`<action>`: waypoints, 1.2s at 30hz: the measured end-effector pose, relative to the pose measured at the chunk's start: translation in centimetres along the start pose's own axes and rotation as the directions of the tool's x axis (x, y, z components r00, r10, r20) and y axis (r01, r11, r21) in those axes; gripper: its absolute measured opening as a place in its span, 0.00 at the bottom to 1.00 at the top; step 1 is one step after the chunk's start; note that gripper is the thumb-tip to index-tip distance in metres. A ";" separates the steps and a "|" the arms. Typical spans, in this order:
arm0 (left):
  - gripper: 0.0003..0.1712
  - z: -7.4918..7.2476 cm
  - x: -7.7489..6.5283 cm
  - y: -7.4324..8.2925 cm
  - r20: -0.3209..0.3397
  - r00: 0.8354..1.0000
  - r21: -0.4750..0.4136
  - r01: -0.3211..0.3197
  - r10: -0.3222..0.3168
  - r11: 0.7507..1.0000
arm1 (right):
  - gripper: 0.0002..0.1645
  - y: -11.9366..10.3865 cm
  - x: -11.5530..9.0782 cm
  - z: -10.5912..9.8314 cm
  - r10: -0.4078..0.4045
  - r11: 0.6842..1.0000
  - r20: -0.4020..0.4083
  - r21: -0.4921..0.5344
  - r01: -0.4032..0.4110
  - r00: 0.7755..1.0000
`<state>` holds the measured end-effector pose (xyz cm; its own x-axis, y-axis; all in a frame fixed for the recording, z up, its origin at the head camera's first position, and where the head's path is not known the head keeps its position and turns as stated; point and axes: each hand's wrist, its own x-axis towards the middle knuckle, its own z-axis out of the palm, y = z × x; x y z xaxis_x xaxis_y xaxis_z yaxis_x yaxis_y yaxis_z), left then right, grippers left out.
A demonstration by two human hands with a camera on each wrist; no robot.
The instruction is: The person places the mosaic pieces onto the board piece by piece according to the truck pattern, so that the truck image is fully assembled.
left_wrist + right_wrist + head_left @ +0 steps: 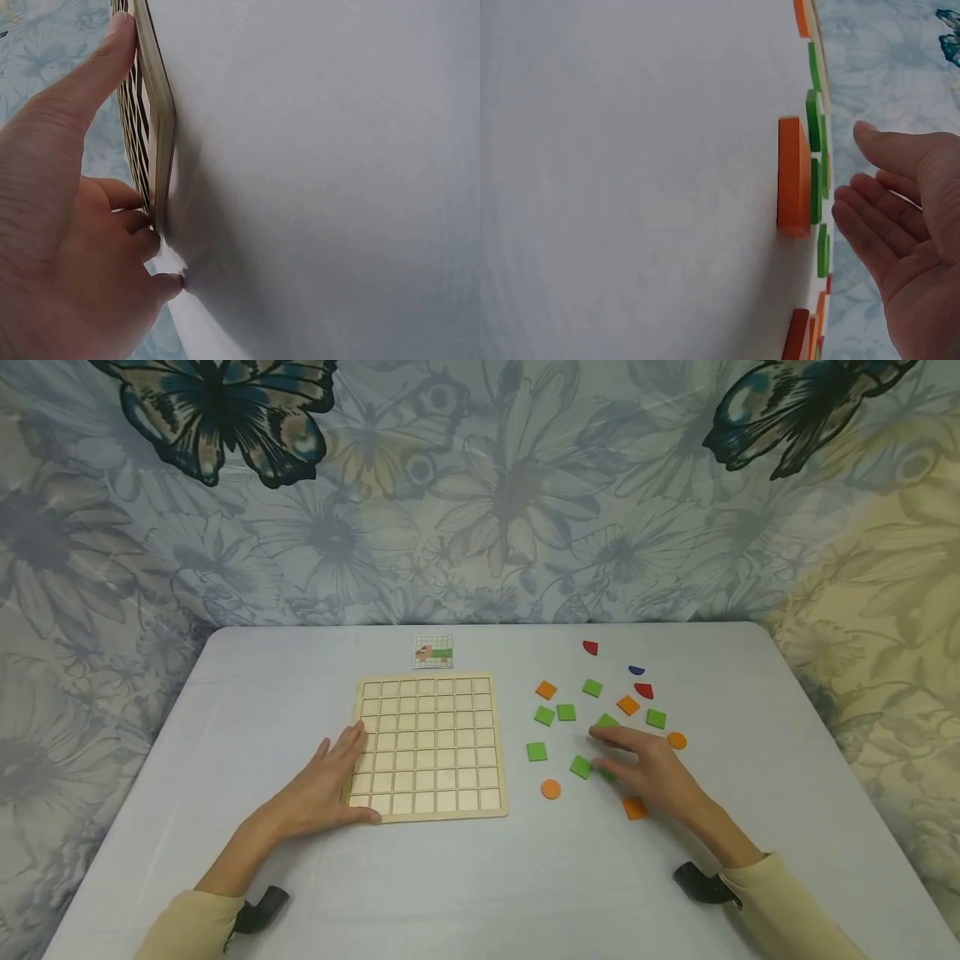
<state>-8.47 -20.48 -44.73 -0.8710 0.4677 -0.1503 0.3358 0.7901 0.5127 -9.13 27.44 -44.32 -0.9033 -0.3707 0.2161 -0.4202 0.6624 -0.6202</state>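
In the head view a square wooden grid board (425, 739) lies flat on the table. My left hand (322, 789) rests at its lower left corner, thumb on the front rim and fingers along the left side. The left wrist view shows the thumb (116, 52) touching the frame. My right hand (660, 772) hovers over scattered flat pieces, thumb and fingers apart with nothing between them. Green squares (581, 767) lie below and beside its fingertips, one partly covered by the hand. Near its wrist side are an orange square (634, 808) and an orange circle (677, 741).
Behind the board lies a small picture card (432, 652) with a gridded figure. Farther back right are red quarter circles (591, 647) and a blue half circle (636, 670). Another orange circle (551, 789) sits right of the board. Patterned cloth (480, 510) rises behind the white table.
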 end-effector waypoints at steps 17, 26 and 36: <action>0.76 0.2 0.1 -0.2 -0.007 1.000 -0.001 -0.010 0.010 1.000 | 0.28 -1.5 -0.7 1.5 0.125 0.988 -0.014 0.097 -0.123 0.992; 0.76 0.3 0.1 -0.2 -0.008 1.000 0.004 -0.009 0.009 1.000 | 0.29 -2.5 -1.0 2.2 0.138 0.990 -0.027 -0.024 -0.139 0.990; 0.76 0.4 0.1 -0.2 -0.010 1.000 -0.005 -0.012 0.012 1.000 | 0.29 -2.7 -0.8 2.7 0.140 0.987 -0.029 -0.070 -0.142 0.990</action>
<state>-8.49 -20.45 -45.16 -0.8704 0.4734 -0.1353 0.3450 0.7825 0.5184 -7.04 24.13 -44.86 -0.9553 -0.2553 0.1490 -0.2931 0.7523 -0.5900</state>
